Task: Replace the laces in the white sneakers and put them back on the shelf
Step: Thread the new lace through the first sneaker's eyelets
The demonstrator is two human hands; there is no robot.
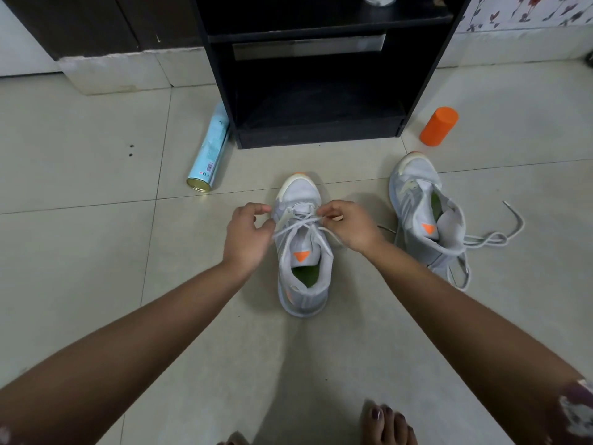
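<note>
A white sneaker with an orange tongue mark stands on the tiled floor in front of me, toe pointing away. Its white lace crosses loosely over the upper eyelets. My left hand rests at the shoe's left side, fingers curled by the lace. My right hand pinches the lace near the top right eyelets. The second white sneaker lies to the right, open, with a loose white lace trailing over the floor beside it.
A black shelf unit stands just beyond the shoes, its low compartment dark. A light blue spray can lies left of it. An orange cylinder stands to its right. My bare toes show at the bottom edge.
</note>
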